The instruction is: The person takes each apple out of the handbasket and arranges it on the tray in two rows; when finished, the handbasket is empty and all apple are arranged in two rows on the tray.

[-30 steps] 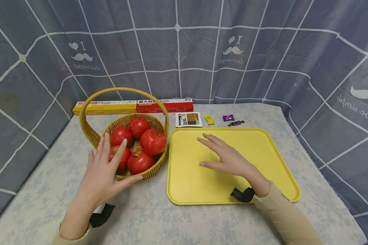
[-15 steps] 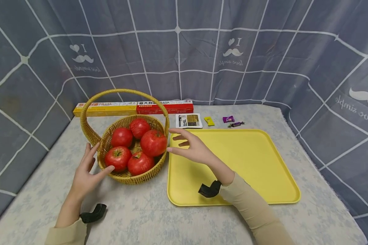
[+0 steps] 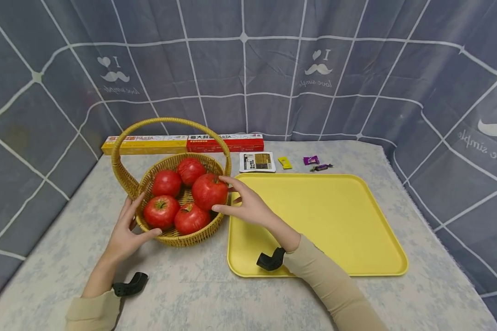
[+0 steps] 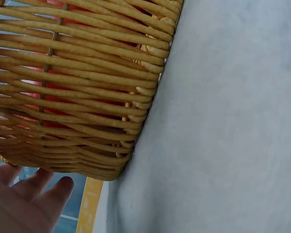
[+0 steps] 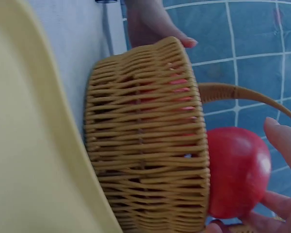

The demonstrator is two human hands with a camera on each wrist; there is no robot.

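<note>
**Two hands at the tomato basket**

Wicker basket [image 3: 178,232] w/ hoop handle sits on the cloth-covered table [image 3: 215,294], just left of a yellow tray [image 3: 335,230], rims nearly touching. Five red tomatoes in it: two at the back, two in front, and one big tomato [image 3: 209,191] on the right, riding highest.

Left hand [image 3: 126,232] rests against the basket's near-left wall, fingers straight, thumb along the lower weave; grasping nothing. Right hand [image 3: 246,207] reaches over the tray's corner to the big tomato; thumb and fingertips touch its right side, fingers only slightly bent. The right wrist view shows fingers [image 5: 283,141] lying round the fruit, which sits in the basket.

Along the far edge: two pasta boxes [image 3: 182,142], one yellow, one red; one white packet [image 3: 257,162]; three small wrapped sweets [image 3: 310,161], one yellow, two purple.
</note>
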